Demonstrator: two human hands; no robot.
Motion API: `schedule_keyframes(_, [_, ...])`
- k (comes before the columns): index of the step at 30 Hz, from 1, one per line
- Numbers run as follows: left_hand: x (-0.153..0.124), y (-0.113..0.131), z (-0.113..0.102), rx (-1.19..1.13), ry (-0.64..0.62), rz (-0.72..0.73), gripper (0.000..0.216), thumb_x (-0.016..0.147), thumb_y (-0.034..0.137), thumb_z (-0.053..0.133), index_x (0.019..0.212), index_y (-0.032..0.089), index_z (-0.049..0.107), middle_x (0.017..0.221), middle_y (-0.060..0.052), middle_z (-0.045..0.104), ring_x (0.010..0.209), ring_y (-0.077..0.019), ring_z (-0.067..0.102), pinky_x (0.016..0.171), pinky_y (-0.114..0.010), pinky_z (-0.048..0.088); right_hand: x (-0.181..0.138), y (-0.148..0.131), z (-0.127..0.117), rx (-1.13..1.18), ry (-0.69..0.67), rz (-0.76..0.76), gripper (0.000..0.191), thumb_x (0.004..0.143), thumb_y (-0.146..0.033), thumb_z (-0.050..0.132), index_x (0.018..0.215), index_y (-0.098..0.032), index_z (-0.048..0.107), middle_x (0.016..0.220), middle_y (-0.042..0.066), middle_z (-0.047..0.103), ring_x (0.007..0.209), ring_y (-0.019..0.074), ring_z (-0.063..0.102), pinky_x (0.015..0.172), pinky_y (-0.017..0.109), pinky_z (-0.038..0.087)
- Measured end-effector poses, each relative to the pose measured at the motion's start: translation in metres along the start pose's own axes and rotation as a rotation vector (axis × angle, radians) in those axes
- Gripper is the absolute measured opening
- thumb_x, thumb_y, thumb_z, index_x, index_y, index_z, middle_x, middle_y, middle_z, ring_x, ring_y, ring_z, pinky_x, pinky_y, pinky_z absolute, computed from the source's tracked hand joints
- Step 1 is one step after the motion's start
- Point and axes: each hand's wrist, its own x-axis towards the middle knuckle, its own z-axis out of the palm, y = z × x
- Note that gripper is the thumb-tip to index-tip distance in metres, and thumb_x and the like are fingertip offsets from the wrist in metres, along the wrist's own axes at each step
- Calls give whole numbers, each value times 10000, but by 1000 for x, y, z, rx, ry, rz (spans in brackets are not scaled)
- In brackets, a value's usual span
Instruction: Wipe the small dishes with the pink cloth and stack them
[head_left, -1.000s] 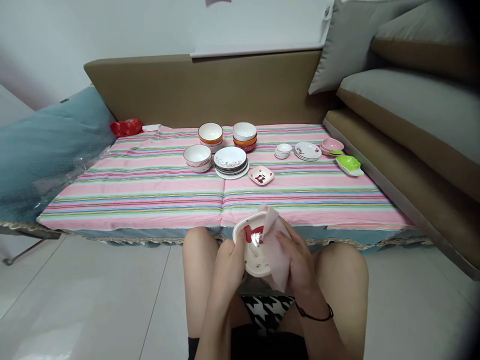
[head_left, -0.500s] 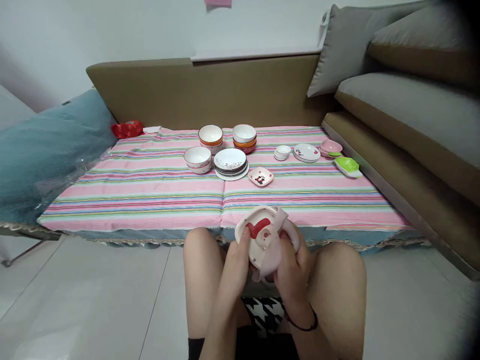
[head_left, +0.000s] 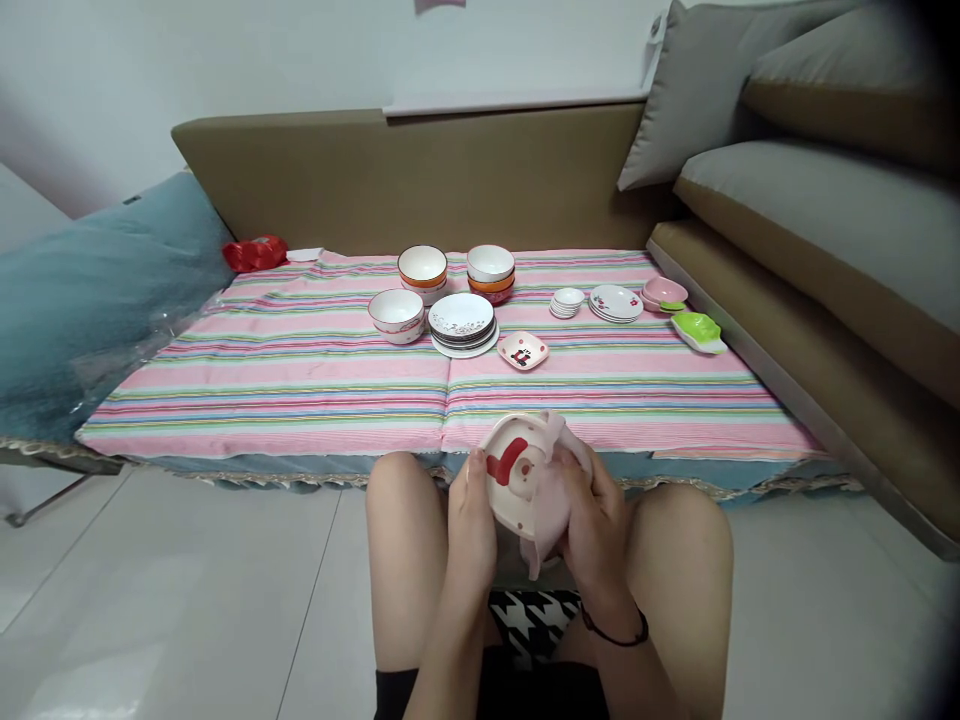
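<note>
Above my lap, my left hand (head_left: pixel 471 515) grips the left edge of a small white dish (head_left: pixel 504 497) with a red-hatted cartoon face and dots inside. My right hand (head_left: pixel 596 515) is closed on a pale pink cloth (head_left: pixel 551 500), pressing it over the dish's right side. The dish is tilted, its inner face turned up toward me. Part of the cloth hangs below the dish. A similar pink-dotted dish (head_left: pixel 523 351) lies on the striped cloth ahead of my hands.
On the striped cloth (head_left: pixel 300 370) stand stacked bowls (head_left: pixel 422 266), more bowls (head_left: pixel 490 265), a bowl (head_left: pixel 396 317), plates (head_left: pixel 462 320), small dishes (head_left: pixel 567 303), flowered plates (head_left: pixel 615 303), pink bowls (head_left: pixel 664 293) and a green leaf-shaped dish (head_left: pixel 697 332). Cushions (head_left: pixel 817 210) are piled at right.
The dish has turned in my hands. My left thumb has moved from inside it to its left edge, and my right hand has shifted the cloth along the right side.
</note>
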Motion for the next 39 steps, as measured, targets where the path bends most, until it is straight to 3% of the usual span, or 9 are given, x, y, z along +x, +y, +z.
schedule_keyframes(3, [1, 2, -2, 25, 12, -4, 458, 867, 577, 429, 817, 148, 583, 780, -49, 620, 733, -164, 550, 682, -251, 445, 2, -2, -2, 92, -86, -6, 406, 861, -451, 532, 1167, -202, 626, 1120, 69, 668, 997, 240, 623, 843, 365, 508])
schedule_keyframes(7, [3, 9, -12, 95, -97, -46, 452, 846, 569, 475, 673, 155, 528, 622, -15, 535, 592, -130, 472, 563, -230, 387, 6, -9, -11, 152, -293, 87, 352, 863, -418, 554, 1162, -252, 633, 1229, 46, 629, 1131, 238, 580, 976, 374, 460])
schedule_keyframes(11, [2, 19, -21, 163, -205, -80, 449, 835, 558, 504, 645, 151, 516, 600, 7, 500, 578, -104, 419, 541, -206, 358, 8, -23, -19, 191, -537, 280, 445, 845, -411, 576, 1261, -255, 561, 1254, 55, 613, 1163, 259, 565, 958, 378, 474])
schedule_keyframes(14, [3, 23, -25, 215, -306, -70, 434, 819, 543, 538, 662, 139, 561, 636, -7, 540, 615, -112, 439, 560, -206, 370, 11, -33, -21, 102, -641, 306, 403, 855, -374, 568, 1244, -268, 562, 1172, 37, 650, 1123, 240, 588, 902, 339, 492])
schedule_keyframes(18, [5, 23, -26, 297, -354, -99, 371, 753, 502, 643, 779, 131, 639, 683, -17, 589, 639, -122, 477, 565, -207, 370, 17, -38, -21, -248, -728, 101, 299, 900, -306, 491, 1189, -280, 563, 1085, 4, 655, 1021, 186, 603, 849, 292, 474])
schedule_keyframes(23, [7, 19, -25, 444, -376, -56, 341, 720, 462, 684, 816, 137, 647, 719, -13, 610, 669, -137, 501, 586, -222, 374, 22, -31, -18, -753, -584, -160, 172, 883, -251, 491, 1010, -205, 597, 802, 10, 642, 721, 170, 583, 657, 276, 439])
schedule_keyframes(32, [7, 14, -23, 442, -396, -36, 292, 716, 411, 681, 804, 137, 634, 776, -38, 636, 740, -175, 554, 637, -243, 413, 29, -34, -11, -659, -848, -440, 300, 868, -131, 460, 1097, -230, 629, 1022, 53, 633, 921, 180, 581, 810, 306, 457])
schedule_keyframes(36, [5, 15, -22, 351, -197, 1, 669, 668, 384, 739, 1264, 205, 493, 997, -66, 652, 892, -209, 592, 738, -269, 455, 32, -36, -6, -584, -848, -447, 280, 855, -129, 470, 1044, -233, 648, 960, 43, 632, 879, 180, 574, 774, 300, 455])
schedule_keyframes(39, [3, 19, -23, 343, -231, 31, 876, 649, 331, 761, 1415, 287, 336, 1145, -57, 619, 1003, -216, 570, 808, -273, 451, 30, -33, -6, -561, -757, -387, 331, 812, -79, 444, 1052, -231, 614, 964, 32, 633, 877, 175, 580, 770, 293, 447])
